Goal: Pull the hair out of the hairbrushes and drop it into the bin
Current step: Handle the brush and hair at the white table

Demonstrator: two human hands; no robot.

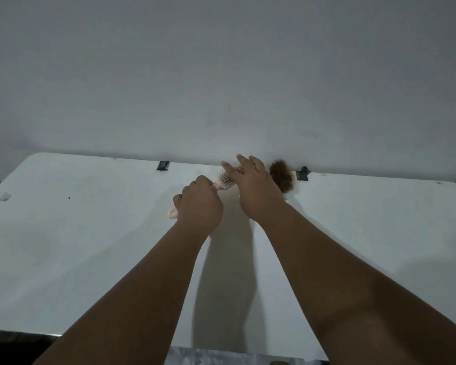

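A pink hairbrush (225,180) with pale bristles is held over the far middle of the white table (90,233). My left hand (199,206) grips its pink handle, whose end sticks out below my fist. My right hand (256,188) lies over the brush head, its fingers stretched across the bristles. Whether those fingers pinch any hair is hidden. A brown clump of hair (281,176) sits just right of my right hand, at the table's far edge. No bin is in view.
A plain grey wall (221,75) rises right behind the table. Two dark clips (163,165) (302,173) sit on the far edge. A small piece of tape (4,197) lies at the far left. The table's near edge runs along the bottom.
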